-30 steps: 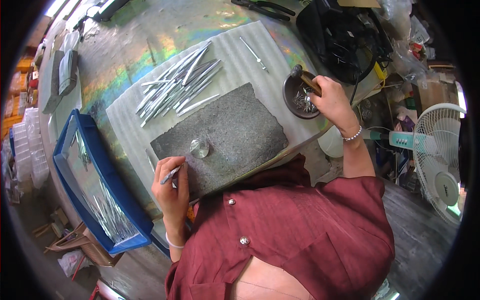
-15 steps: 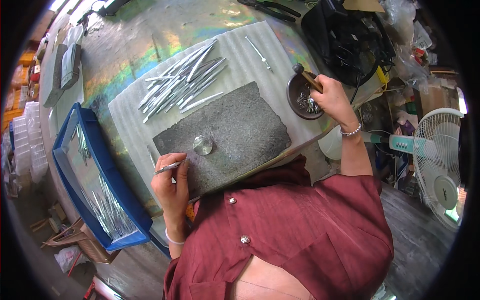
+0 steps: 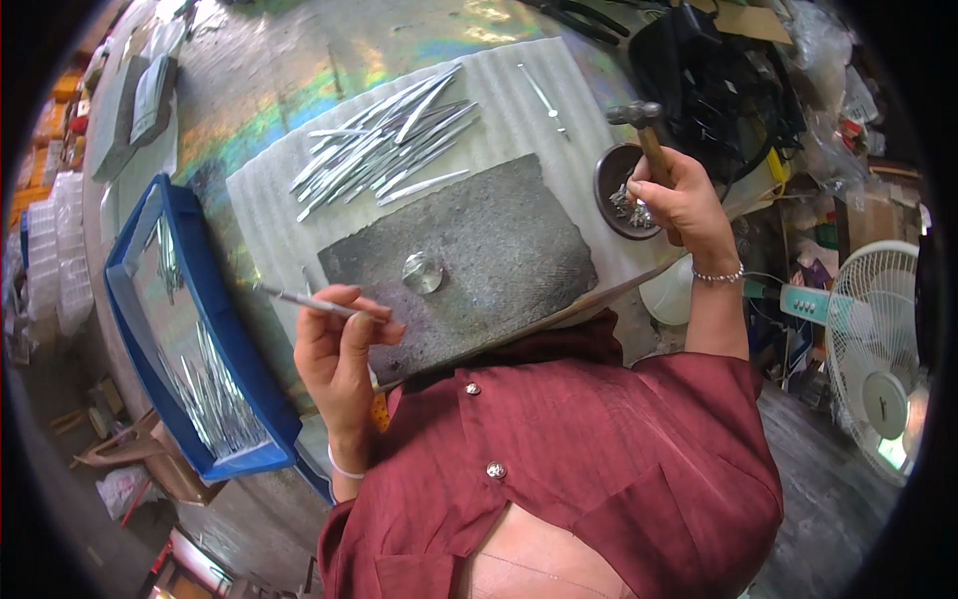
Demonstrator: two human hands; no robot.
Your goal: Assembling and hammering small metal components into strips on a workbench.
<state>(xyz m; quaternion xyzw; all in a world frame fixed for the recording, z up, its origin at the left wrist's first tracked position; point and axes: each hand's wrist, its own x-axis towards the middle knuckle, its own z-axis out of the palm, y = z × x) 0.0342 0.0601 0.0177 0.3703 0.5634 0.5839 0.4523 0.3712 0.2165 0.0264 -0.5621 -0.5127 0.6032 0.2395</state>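
Observation:
In my left hand (image 3: pixel 337 364) a slim silvery metal piece (image 3: pixel 304 299) is pinched, its free end pointing left. A round, shiny clear or metal disc (image 3: pixel 423 272) sits on the dark rough slab (image 3: pixel 509 245), right of that hand. My right hand (image 3: pixel 694 205) is closed round the wooden handle of a hammer (image 3: pixel 653 150), head pointing away from me. Its thumb and fingertips are over the brown bowl (image 3: pixel 603 190) of small metal pins (image 3: pixel 627 208); whether they also pinch a pin I cannot make out.
White foam sheet (image 3: pixel 269 210) lies under the slab, bearing a heap of silvery strips (image 3: pixel 384 145) and one lone thin piece (image 3: pixel 539 92). At left stands a blue tray (image 3: pixel 205 299) of similar strips. Pliers (image 3: pixel 574 15), a black bag (image 3: pixel 689 75) and a fan (image 3: pixel 878 339) stand around.
My left hand has lifted slightly and turned, and the metal piece now points left. The right hand has tilted the hammer more upright, its fingertips still at the bowl. The whole view has shifted slightly.

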